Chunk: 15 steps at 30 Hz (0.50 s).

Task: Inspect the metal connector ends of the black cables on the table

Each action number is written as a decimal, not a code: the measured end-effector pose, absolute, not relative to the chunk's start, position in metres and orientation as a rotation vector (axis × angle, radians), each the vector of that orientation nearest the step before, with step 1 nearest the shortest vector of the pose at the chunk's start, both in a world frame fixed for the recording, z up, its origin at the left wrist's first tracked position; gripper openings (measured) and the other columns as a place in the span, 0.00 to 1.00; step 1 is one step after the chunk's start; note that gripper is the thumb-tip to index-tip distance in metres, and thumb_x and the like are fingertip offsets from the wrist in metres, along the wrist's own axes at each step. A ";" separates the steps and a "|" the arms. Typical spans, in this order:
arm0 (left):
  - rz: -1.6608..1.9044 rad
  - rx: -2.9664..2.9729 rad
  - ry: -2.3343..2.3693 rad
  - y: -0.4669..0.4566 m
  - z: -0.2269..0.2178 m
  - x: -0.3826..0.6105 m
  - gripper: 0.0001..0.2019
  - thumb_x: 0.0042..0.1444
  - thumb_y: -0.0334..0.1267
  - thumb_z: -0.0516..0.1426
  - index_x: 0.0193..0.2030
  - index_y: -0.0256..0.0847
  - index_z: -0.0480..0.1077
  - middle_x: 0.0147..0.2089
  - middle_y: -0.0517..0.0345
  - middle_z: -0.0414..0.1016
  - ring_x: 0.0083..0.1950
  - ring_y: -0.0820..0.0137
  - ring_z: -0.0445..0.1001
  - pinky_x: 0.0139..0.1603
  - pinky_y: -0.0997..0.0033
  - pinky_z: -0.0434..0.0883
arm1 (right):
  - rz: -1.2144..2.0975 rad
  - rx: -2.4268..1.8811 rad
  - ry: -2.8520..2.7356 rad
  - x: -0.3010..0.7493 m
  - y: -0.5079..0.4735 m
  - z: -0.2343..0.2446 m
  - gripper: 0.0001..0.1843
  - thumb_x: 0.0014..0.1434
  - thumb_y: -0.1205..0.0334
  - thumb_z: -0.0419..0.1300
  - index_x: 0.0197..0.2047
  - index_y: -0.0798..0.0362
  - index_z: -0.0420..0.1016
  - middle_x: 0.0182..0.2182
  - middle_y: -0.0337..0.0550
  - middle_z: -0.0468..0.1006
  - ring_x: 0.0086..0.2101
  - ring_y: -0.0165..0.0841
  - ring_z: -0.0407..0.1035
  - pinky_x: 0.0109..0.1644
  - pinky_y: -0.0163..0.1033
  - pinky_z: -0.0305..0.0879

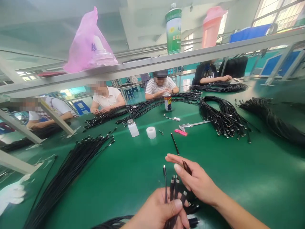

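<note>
My left hand (157,213) is closed around a bunch of black cables (175,190), their plug ends standing up between thumb and fingers. My right hand (195,179) reaches over the same bunch with fingers stretched out, and a dark cable end (186,167) lies pinched between its fingers. Both hands hover low over the green table (133,171) near its front edge. A black pen-like stick (174,143) lies on the table just beyond my right hand.
A long bundle of black cables (71,168) lies at my left, and another heap (221,117) at the right. A white bottle (132,128), tape roll (151,132), pink item (180,132), caliper (193,125) and spray can (168,101) sit mid-table. Other people work across the table.
</note>
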State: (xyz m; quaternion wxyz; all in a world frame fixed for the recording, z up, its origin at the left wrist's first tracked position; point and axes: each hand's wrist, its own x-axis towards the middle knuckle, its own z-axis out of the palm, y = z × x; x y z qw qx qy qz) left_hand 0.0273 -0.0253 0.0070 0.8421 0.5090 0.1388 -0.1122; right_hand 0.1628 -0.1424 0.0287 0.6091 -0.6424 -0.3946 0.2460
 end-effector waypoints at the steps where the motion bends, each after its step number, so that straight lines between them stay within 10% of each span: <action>1: -0.264 1.103 0.258 -0.025 0.003 0.027 0.28 0.46 0.56 0.68 0.39 0.31 0.72 0.26 0.49 0.77 0.19 0.77 0.69 0.21 0.81 0.65 | 0.589 -1.482 -0.930 0.164 -0.142 0.029 0.24 0.67 0.48 0.55 0.62 0.47 0.70 0.58 0.45 0.73 0.58 0.40 0.66 0.65 0.49 0.58; 8: -0.264 1.123 0.221 -0.028 -0.005 0.030 0.29 0.46 0.59 0.67 0.38 0.31 0.71 0.26 0.50 0.76 0.19 0.77 0.68 0.21 0.80 0.65 | 0.703 -1.501 -0.903 0.163 -0.142 0.023 0.16 0.62 0.51 0.62 0.49 0.48 0.81 0.44 0.44 0.83 0.39 0.36 0.77 0.45 0.39 0.72; 15: -0.151 1.023 0.259 -0.030 0.013 0.034 0.22 0.52 0.51 0.65 0.30 0.29 0.72 0.20 0.52 0.72 0.17 0.76 0.67 0.18 0.79 0.65 | 0.795 -1.394 -0.794 0.163 -0.142 0.019 0.19 0.59 0.49 0.64 0.49 0.53 0.80 0.35 0.45 0.82 0.20 0.25 0.66 0.25 0.32 0.65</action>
